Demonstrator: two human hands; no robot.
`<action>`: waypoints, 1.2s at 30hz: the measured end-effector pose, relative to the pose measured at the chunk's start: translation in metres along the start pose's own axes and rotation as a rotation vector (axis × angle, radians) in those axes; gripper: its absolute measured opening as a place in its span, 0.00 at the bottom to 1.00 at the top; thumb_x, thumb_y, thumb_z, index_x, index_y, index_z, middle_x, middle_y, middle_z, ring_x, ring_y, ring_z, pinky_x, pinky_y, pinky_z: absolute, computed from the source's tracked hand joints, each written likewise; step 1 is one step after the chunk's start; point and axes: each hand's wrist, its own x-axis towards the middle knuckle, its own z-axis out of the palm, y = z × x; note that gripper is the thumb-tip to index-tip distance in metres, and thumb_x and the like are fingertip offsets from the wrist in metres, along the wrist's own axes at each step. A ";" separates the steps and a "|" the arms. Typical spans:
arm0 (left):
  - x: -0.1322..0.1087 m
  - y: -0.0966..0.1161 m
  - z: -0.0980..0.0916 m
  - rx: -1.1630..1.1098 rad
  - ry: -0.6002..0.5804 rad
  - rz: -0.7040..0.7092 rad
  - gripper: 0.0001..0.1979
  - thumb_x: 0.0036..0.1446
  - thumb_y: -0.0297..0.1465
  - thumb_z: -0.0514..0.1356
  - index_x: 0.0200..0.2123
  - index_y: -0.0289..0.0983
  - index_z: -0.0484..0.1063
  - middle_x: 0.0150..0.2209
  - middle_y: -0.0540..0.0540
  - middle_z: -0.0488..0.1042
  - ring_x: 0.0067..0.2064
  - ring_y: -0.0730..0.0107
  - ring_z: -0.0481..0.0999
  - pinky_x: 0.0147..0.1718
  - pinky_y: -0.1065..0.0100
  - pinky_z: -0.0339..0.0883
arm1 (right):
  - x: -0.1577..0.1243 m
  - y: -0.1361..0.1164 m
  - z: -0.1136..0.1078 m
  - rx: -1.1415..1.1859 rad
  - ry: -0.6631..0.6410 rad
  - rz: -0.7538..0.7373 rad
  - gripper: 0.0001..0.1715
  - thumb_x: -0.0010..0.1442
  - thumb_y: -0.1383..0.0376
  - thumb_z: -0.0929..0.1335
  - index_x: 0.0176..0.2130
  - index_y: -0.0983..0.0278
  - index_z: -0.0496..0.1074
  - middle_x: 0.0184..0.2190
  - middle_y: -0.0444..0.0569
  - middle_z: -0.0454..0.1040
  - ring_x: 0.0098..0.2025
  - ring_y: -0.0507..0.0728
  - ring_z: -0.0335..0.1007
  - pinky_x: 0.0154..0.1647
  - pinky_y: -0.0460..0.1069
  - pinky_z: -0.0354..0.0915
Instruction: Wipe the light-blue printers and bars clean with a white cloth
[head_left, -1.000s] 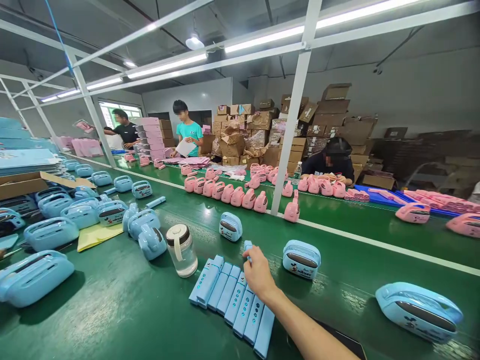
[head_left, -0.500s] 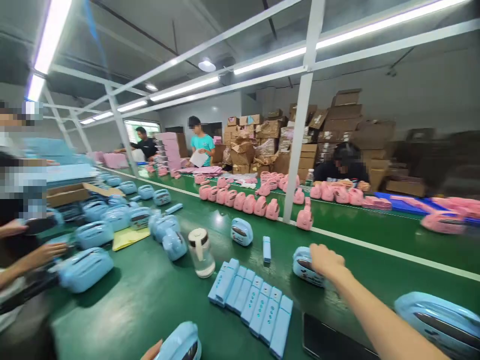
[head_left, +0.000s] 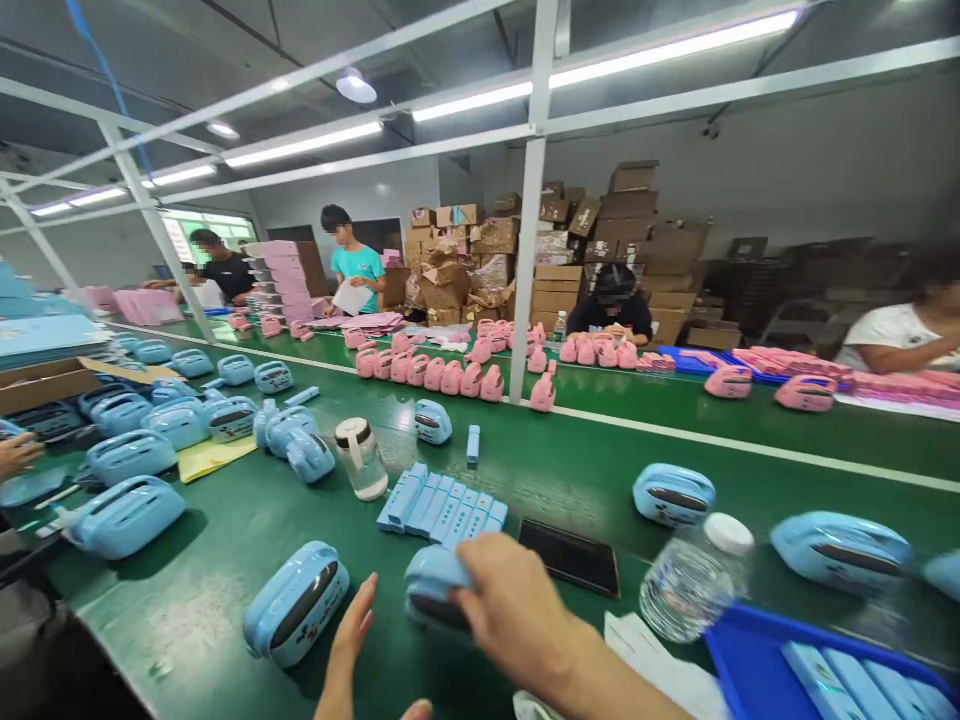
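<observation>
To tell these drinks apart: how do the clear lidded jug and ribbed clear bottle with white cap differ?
The clear lidded jug stands upright, while the ribbed clear bottle lies on its side. The jug has a dark-and-white lid; the bottle a plain white cap. Both are see-through on the green belt.

The pale blue case (head_left: 433, 572) has a dark grey band.
</observation>
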 end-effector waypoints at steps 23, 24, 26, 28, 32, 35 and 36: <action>-0.028 0.089 0.009 -0.459 -0.455 -0.514 0.35 0.51 0.45 0.75 0.56 0.42 0.64 0.50 0.43 0.82 0.51 0.49 0.82 0.48 0.55 0.78 | -0.129 0.115 0.081 0.502 0.054 0.096 0.20 0.66 0.60 0.61 0.41 0.59 0.82 0.39 0.57 0.81 0.42 0.69 0.78 0.44 0.68 0.74; -0.031 0.096 0.015 -0.483 -0.439 -0.512 0.34 0.51 0.45 0.75 0.55 0.42 0.63 0.49 0.44 0.82 0.50 0.50 0.82 0.48 0.56 0.79 | -0.129 0.121 0.076 0.517 0.097 0.126 0.21 0.68 0.57 0.62 0.42 0.59 0.82 0.41 0.57 0.82 0.41 0.67 0.79 0.43 0.64 0.76; -0.036 0.112 0.024 -0.549 -0.419 -0.483 0.35 0.51 0.42 0.76 0.56 0.43 0.63 0.51 0.45 0.81 0.52 0.52 0.82 0.49 0.58 0.78 | -0.131 0.127 0.058 0.603 0.229 0.255 0.20 0.68 0.50 0.67 0.47 0.57 0.81 0.44 0.54 0.84 0.39 0.64 0.82 0.37 0.56 0.79; -0.039 0.129 0.033 -0.590 -0.414 -0.427 0.35 0.51 0.35 0.76 0.58 0.44 0.63 0.55 0.46 0.80 0.55 0.55 0.81 0.53 0.60 0.77 | -0.136 0.119 0.038 0.752 0.389 0.386 0.23 0.61 0.45 0.74 0.49 0.56 0.81 0.41 0.51 0.85 0.36 0.62 0.84 0.31 0.49 0.80; -0.043 0.153 0.051 -0.521 -0.435 -0.328 0.35 0.50 0.30 0.75 0.58 0.44 0.63 0.52 0.48 0.79 0.50 0.60 0.80 0.50 0.62 0.77 | -0.142 0.071 0.024 0.787 0.596 0.108 0.10 0.64 0.58 0.75 0.47 0.54 0.81 0.37 0.46 0.84 0.34 0.56 0.83 0.32 0.42 0.78; -0.047 0.159 0.061 -0.396 -0.416 -0.176 0.30 0.53 0.33 0.72 0.56 0.44 0.64 0.43 0.51 0.77 0.39 0.65 0.78 0.40 0.64 0.76 | -0.137 0.046 0.031 0.593 0.583 -0.299 0.22 0.66 0.74 0.69 0.54 0.55 0.79 0.42 0.49 0.79 0.42 0.55 0.79 0.42 0.45 0.78; -0.048 0.160 0.063 -0.343 -0.405 -0.136 0.29 0.53 0.34 0.71 0.55 0.43 0.64 0.42 0.51 0.76 0.38 0.65 0.77 0.39 0.63 0.76 | -0.134 0.044 0.032 0.577 0.560 -0.353 0.24 0.66 0.77 0.68 0.55 0.56 0.78 0.42 0.49 0.77 0.43 0.55 0.78 0.42 0.46 0.77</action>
